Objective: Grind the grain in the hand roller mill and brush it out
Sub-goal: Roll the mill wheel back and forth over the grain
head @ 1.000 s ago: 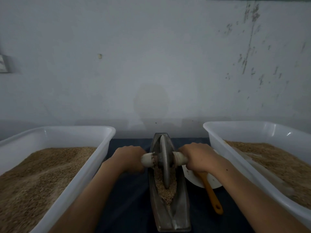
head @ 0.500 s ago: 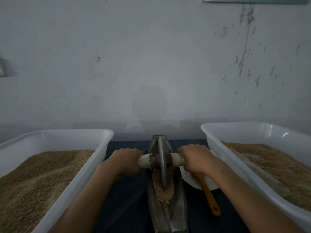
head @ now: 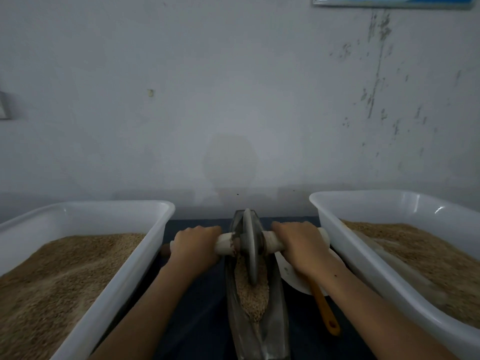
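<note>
Grain (head: 251, 294) lies loose in the trough (head: 272, 331), under the wheel (head: 250, 245). Left hand (head: 195, 246) and right hand (head: 298, 246) each grip a handle (head: 224, 246) tight. The wheel looks heavy and hard, so holding both ends seems best.

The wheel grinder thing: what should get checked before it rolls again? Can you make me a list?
1. Left hand grips its handle: ok.
2. Right hand grips its handle: ok.
3. Wheel stands upright in the trough: ok.
4. Grain lies in the wheel's path: ok.
5. Fingers away from the wheel's edge: ok.
6. Orange-handled brush ready beside the trough: bristles hidden, cannot tell.
</note>
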`<action>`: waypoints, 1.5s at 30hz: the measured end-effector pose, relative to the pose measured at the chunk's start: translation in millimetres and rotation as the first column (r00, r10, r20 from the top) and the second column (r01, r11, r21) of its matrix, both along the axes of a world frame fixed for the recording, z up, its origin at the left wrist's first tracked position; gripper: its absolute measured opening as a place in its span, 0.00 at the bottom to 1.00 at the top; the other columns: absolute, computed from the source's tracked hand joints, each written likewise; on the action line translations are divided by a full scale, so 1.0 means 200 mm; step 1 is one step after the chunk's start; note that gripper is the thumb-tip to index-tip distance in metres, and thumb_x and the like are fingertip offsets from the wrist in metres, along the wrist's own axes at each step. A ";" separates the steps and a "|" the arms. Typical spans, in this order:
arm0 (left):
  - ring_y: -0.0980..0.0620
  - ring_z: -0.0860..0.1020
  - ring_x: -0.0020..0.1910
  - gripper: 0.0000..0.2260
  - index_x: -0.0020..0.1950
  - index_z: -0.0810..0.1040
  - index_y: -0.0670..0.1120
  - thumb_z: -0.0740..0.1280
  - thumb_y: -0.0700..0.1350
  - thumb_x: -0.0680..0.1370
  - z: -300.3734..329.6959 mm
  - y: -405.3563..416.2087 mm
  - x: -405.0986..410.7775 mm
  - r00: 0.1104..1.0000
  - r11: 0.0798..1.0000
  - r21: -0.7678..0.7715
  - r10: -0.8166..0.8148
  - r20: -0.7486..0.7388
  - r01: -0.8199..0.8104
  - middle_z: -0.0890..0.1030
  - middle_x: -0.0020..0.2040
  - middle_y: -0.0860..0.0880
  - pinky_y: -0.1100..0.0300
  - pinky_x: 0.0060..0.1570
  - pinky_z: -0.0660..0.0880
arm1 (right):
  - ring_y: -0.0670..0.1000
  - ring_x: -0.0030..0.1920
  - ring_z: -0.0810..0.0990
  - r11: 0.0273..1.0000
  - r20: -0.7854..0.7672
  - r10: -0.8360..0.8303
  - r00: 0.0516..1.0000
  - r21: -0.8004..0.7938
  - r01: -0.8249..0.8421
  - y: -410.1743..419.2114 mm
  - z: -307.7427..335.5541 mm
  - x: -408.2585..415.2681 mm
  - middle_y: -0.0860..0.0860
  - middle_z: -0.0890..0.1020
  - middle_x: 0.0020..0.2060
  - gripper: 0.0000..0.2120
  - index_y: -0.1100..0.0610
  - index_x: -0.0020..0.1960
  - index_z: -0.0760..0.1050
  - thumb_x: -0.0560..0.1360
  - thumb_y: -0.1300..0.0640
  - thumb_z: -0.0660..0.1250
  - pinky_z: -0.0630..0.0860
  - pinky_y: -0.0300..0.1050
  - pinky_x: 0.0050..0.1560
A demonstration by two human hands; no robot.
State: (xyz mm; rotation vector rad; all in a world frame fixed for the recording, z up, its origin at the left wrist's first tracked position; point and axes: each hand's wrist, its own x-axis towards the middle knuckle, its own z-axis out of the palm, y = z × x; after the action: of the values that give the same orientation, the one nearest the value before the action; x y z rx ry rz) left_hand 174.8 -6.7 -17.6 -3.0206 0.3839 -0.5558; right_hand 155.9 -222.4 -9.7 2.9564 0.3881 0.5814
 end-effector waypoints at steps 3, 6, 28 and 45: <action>0.50 0.78 0.48 0.10 0.54 0.72 0.53 0.65 0.52 0.74 -0.02 0.01 0.01 0.999 0.999 -0.032 -0.015 0.029 0.016 0.79 0.49 0.52 0.58 0.43 0.70 | 0.55 0.52 0.77 1.000 0.070 0.005 0.998 -0.007 -0.005 0.00 -0.02 0.01 0.50 0.79 0.51 0.10 0.52 0.53 0.69 0.73 0.60 0.64 0.59 0.46 0.45; 0.50 0.78 0.50 0.10 0.54 0.74 0.52 0.66 0.51 0.74 -0.01 0.03 0.01 0.997 0.999 -0.027 -0.036 -0.065 0.035 0.80 0.50 0.51 0.57 0.45 0.71 | 0.54 0.51 0.77 1.000 0.031 0.012 0.999 -0.011 -0.012 0.00 0.00 0.01 0.50 0.79 0.49 0.08 0.52 0.52 0.70 0.74 0.60 0.63 0.59 0.45 0.44; 0.49 0.78 0.51 0.14 0.56 0.75 0.51 0.69 0.52 0.72 0.03 -0.01 -0.01 0.984 0.998 0.047 0.051 -0.171 -0.044 0.80 0.52 0.50 0.58 0.44 0.68 | 0.55 0.53 0.77 0.999 -0.037 -0.013 0.999 -0.031 0.012 0.02 0.03 -0.03 0.51 0.79 0.51 0.10 0.53 0.52 0.69 0.73 0.61 0.65 0.61 0.45 0.46; 0.50 0.78 0.49 0.13 0.56 0.76 0.51 0.68 0.51 0.73 0.05 -0.02 -0.02 0.981 0.995 0.089 0.054 -0.186 -0.038 0.80 0.51 0.50 0.57 0.44 0.69 | 0.54 0.53 0.78 0.998 -0.205 -0.040 0.978 -0.057 0.029 0.02 0.07 -0.03 0.52 0.79 0.53 0.04 0.52 0.50 0.72 0.75 0.58 0.65 0.66 0.44 0.45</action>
State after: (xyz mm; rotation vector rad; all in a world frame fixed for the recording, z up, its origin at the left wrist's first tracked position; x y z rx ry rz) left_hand 170.0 -10.8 -7.4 -2.9994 0.3359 -0.2441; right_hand 150.4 -219.3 4.1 2.9731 0.3630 0.2558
